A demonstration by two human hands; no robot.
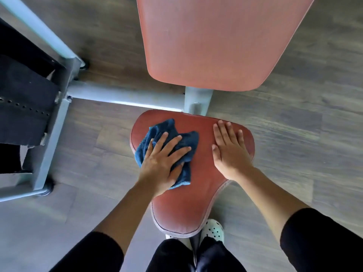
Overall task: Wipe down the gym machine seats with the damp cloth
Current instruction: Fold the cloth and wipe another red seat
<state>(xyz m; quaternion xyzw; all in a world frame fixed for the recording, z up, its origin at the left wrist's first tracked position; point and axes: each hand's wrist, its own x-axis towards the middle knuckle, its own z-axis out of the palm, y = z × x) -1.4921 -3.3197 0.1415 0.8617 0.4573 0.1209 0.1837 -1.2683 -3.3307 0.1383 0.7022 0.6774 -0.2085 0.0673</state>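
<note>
Sleeves (324, 242) flank seat's (196, 193) narrow tip, pointing nearward; left hand (161, 163) presses cloth (188, 140).

Likely gym: red padded seat (193, 173), backrest (212, 42), grey steel frame (125, 96).

The left hand (161, 163) presses the blue cloth (163, 128) onto the red seat (196, 193) at its ten o'clock; the right hand (229, 154) lies flat at two o'clock. The backrest pad (206, 46) sits at twelve.
</note>
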